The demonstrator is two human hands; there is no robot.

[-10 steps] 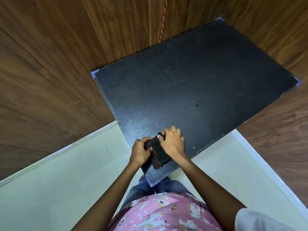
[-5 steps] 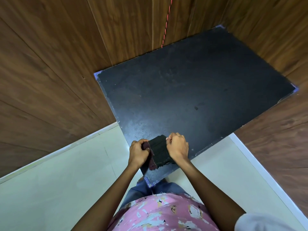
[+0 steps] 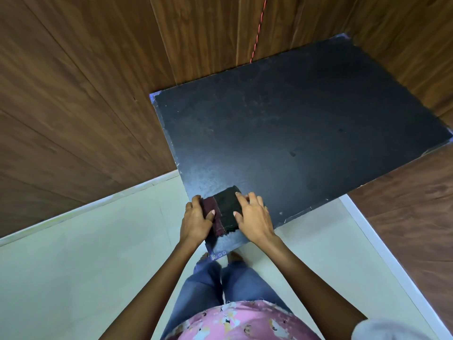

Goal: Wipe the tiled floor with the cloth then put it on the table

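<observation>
A small dark cloth [image 3: 225,209], black with a maroon strip on its left side, lies folded flat on the near corner of the black table [image 3: 294,133]. My left hand [image 3: 196,218] grips the cloth's maroon left edge, thumb on top. On the opposite side, my right hand [image 3: 256,217] presses its fingers onto the black right edge. The pale tiled floor [image 3: 85,266] spreads below the table on both sides of my legs.
Brown wood-panelled walls [image 3: 73,106] enclose the table on the left, far and right sides. A red cord [image 3: 257,30] hangs down the far wall. White skirting [image 3: 392,261] runs along the floor on the right. My feet stand just under the table's near corner.
The cloth was bunched between both hands a second ago. It has since been spread and flattened on the table corner, and the hands have moved apart to its two edges.
</observation>
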